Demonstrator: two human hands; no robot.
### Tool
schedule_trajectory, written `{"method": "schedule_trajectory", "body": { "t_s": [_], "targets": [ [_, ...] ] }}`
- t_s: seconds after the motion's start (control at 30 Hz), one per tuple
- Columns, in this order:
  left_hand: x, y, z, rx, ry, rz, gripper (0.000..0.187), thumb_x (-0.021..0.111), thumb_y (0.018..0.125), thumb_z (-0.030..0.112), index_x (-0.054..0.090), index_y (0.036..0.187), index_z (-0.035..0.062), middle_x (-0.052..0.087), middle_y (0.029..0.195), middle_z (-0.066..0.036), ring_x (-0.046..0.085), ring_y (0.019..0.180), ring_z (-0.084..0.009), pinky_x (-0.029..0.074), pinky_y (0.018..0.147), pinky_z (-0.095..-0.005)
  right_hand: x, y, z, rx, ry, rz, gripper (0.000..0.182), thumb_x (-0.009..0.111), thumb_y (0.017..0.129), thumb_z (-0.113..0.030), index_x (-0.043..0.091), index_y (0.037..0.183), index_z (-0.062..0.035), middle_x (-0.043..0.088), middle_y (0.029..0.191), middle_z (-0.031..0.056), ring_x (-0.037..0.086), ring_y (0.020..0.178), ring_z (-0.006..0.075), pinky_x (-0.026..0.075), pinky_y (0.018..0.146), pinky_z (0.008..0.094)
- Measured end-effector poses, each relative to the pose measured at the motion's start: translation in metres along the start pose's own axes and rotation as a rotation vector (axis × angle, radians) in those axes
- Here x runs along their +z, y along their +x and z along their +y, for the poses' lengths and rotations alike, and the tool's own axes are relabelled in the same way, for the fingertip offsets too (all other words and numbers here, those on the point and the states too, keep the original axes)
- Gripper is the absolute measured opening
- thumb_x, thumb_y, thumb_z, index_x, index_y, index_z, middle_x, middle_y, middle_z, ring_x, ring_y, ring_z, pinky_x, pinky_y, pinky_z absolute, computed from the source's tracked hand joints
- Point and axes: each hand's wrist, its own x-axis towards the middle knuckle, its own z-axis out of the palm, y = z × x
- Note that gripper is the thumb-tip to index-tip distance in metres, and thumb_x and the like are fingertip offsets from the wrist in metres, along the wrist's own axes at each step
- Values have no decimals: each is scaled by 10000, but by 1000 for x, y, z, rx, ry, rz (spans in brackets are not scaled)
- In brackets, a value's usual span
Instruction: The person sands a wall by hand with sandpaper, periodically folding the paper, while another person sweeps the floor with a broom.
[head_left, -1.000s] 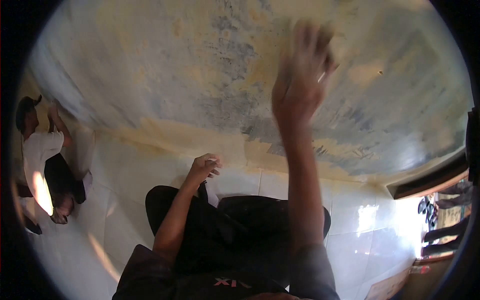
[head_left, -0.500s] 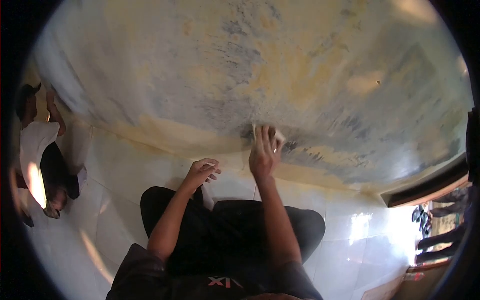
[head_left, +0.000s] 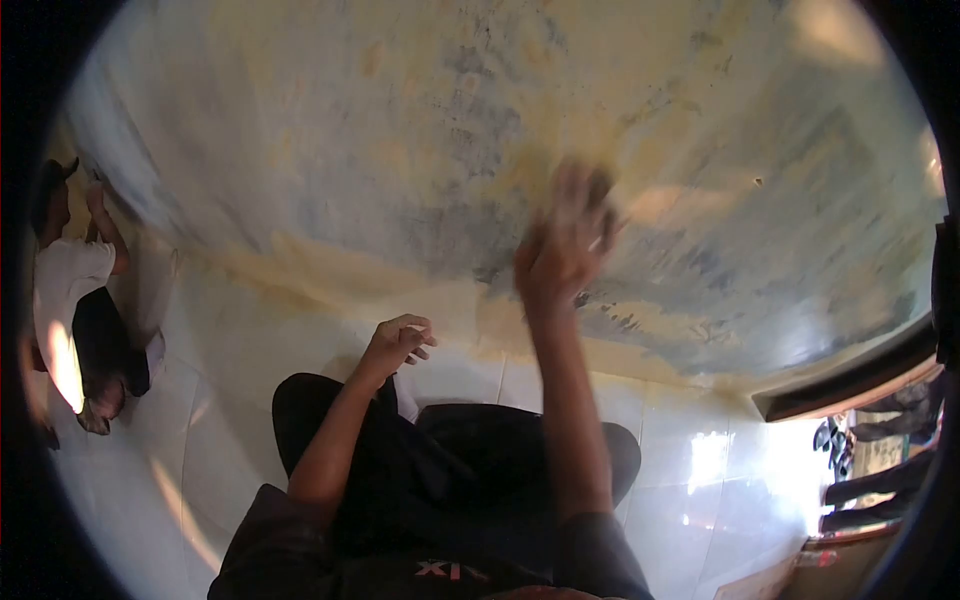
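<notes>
- While another person (head_left: 75, 275) faces the wall (head_left: 350, 150) at far left, the left hand (head_left: 400, 345) hangs just beyond the left knee (head_left: 302, 405), its grip half-curled, with nothing seen in it.
- Farther right, the right hand (head_left: 562, 245) is up at the wall, its grip closed over a small dark pad (head_left: 601, 186), blurred.
- The pad looks light and fairly stiff; best held flat, thumb and fingers along its edges.

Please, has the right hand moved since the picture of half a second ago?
Yes. The right hand has moved up along the wall, farther from the floor tiles.
</notes>
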Motion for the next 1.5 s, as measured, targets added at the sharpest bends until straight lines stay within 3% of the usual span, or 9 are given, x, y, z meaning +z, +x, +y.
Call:
{"method": "schedule_trajectory", "body": {
  "t_s": [0.2,0.5,0.77,0.9,1.1,1.3,1.4,1.43,1.5],
  "targets": [
    [0,-6,0,-20,43,5,212,616,894,229,603,1066,106,693,911,-76,635,676,-130,470,593,-263,1,-93,1,95,60,-168,397,561,871,-107,558,1264,-53,566,1291,113,501,1234,280,340,957,496],
    [0,2,5,-13,24,36,228,615,897,238,598,1058,78,695,879,-74,637,681,-122,466,576,-235,-40,200,13,18,-55,402,381,473,953,-197,523,1296,-38,578,1256,157,492,1236,318,332,1069,459],
    [2,2,4,28,2,45,185,605,905,208,604,1055,98,694,870,-69,634,678,-115,459,567,-239,-12,-135,8,126,21,-320,361,571,882,-119,588,1229,-22,560,1284,161,493,1238,334,338,1009,469],
    [-3,-4,1,10,-7,57,186,608,903,208,606,1051,94,693,860,-66,632,668,-113,457,556,-240,-26,-56,25,77,33,-347,363,492,922,-138,560,1267,-49,505,1346,166,422,1300,329,289,1047,486],
    [5,1,3,40,24,80,221,618,893,219,602,1055,69,693,858,-70,630,654,-116,455,545,-240,-14,217,17,-449,-82,382,244,523,910,-172,651,1088,-66,642,1072,165,575,1067,337,420,940,449],
    [7,1,-5,6,35,66,250,616,885,224,595,1056,44,694,866,-80,627,649,-118,454,544,-237,-36,260,-2,-456,-207,287,380,432,965,-186,508,1302,-28,540,1305,158,504,1220,320,373,1046,427],
    [5,14,-23,-45,21,77,251,623,880,218,594,1054,40,690,849,-78,628,621,-119,455,529,-235,-39,239,7,-316,-84,106,252,577,842,-140,632,1075,-63,626,1107,115,586,1023,309,393,977,460],
    [5,19,-24,-27,5,95,246,623,879,212,595,1055,42,690,846,-77,628,613,-118,454,523,-235,-24,227,8,-420,-51,361,295,567,866,-164,617,1137,-59,608,1116,174,565,1031,342,435,918,458],
    [6,24,-22,31,-39,138,238,622,878,202,596,1056,46,688,841,-75,627,599,-118,451,510,-233,-28,151,11,-404,-63,15,369,510,863,-103,581,1220,-41,547,1295,149,538,1146,320,426,936,473]
  ]
}}
